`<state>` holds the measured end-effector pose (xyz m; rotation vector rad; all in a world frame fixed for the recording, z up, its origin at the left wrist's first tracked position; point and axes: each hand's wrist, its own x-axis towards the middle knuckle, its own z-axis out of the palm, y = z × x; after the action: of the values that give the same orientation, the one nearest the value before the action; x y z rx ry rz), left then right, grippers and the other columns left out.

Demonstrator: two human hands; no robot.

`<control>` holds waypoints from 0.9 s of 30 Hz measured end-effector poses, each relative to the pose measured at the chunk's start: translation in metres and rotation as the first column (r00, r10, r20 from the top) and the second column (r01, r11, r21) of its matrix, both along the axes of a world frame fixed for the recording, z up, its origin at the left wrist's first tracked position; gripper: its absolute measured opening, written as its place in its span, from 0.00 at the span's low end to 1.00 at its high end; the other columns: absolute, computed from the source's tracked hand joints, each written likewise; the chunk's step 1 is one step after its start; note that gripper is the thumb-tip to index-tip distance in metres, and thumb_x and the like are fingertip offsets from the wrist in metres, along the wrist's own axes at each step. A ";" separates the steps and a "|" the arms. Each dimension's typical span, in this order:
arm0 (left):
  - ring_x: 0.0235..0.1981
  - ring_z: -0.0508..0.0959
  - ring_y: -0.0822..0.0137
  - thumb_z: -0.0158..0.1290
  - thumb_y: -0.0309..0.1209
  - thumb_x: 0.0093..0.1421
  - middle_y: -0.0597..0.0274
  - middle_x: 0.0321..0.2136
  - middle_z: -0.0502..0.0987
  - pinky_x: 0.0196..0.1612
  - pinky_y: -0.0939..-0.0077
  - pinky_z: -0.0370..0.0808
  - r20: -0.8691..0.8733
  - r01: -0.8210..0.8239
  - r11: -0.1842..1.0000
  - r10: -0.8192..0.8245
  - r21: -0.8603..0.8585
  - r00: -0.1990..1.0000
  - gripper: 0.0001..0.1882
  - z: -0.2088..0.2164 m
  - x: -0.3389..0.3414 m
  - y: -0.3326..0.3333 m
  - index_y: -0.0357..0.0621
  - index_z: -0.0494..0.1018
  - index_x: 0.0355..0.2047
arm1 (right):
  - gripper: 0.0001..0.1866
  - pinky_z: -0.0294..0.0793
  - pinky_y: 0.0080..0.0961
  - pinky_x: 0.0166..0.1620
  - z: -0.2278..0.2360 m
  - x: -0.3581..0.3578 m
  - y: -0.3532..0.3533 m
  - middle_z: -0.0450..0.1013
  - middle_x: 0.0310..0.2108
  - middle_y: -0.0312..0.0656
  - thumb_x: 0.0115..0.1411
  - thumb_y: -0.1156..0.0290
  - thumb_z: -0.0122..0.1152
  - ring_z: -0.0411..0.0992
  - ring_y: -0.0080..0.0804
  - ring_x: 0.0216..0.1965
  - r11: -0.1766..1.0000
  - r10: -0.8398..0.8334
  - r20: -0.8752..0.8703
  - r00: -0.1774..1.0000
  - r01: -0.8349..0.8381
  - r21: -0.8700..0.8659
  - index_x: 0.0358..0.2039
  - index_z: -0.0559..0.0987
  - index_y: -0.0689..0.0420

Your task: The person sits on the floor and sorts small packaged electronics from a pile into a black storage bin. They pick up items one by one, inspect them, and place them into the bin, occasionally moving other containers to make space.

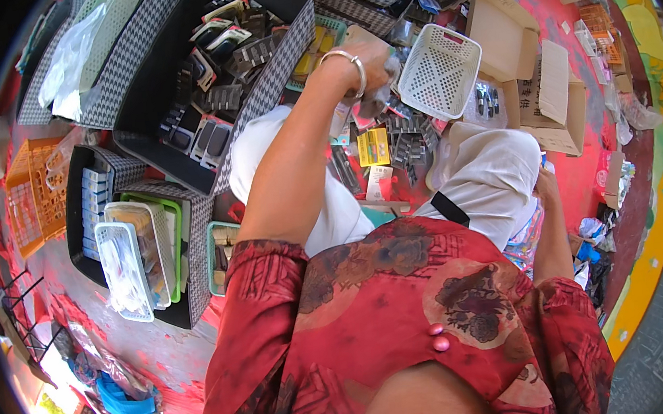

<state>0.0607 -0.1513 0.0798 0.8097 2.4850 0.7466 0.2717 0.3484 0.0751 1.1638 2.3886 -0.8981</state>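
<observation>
My left hand (369,60), with a bangle at the wrist, reaches forward past my left knee. Its fingers are closed around a blurred greyish thing (374,105) whose kind I cannot make out. Just right of it stands a white perforated plastic basket (439,77). Under and beside the hand lie a small yellow box (374,148) and a pile of black items in clear packs (413,145). My right hand (545,182) is down beside my right knee, its fingers mostly hidden.
A large houndstooth fabric bin (285,61) at the left holds many packaged goods. A smaller bin (200,255) with plastic baskets stands nearer. An orange crate (35,192) is at the far left. Open cardboard boxes (502,27) stand at the right on the red floor.
</observation>
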 end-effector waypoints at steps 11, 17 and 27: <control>0.32 0.75 0.50 0.50 0.30 0.43 0.46 0.29 0.75 0.36 0.66 0.72 -0.078 -0.088 0.995 0.091 0.045 0.993 0.14 -0.002 -0.005 0.007 0.40 0.74 0.32 | 0.12 0.68 0.21 0.18 0.052 0.037 0.018 0.72 0.24 0.40 0.54 0.64 0.51 0.71 0.29 0.18 0.993 0.053 0.197 0.979 -0.072 0.093 0.34 0.73 0.57; 0.36 0.76 0.54 0.49 0.34 0.45 0.47 0.33 0.75 0.38 0.68 0.72 -0.003 -0.069 0.996 0.069 0.063 0.998 0.17 -0.004 -0.004 -0.001 0.36 0.74 0.32 | 0.12 0.68 0.22 0.20 0.026 0.026 -0.009 0.71 0.24 0.39 0.54 0.64 0.49 0.71 0.27 0.20 0.971 0.228 0.267 0.937 -0.240 0.012 0.34 0.73 0.57; 0.33 0.74 0.49 0.51 0.37 0.46 0.46 0.30 0.75 0.38 0.64 0.70 0.032 -0.178 0.959 0.175 0.222 0.984 0.15 0.000 0.014 -0.037 0.41 0.74 0.31 | 0.10 0.68 0.22 0.18 0.015 -0.009 -0.059 0.71 0.19 0.39 0.48 0.70 0.47 0.73 0.29 0.19 0.828 0.545 0.147 0.826 -0.558 0.064 0.23 0.74 0.62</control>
<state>0.0750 -0.1888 0.0794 0.6601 2.5162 1.1077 0.2630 0.2893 0.0906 0.4711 2.4791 -0.4926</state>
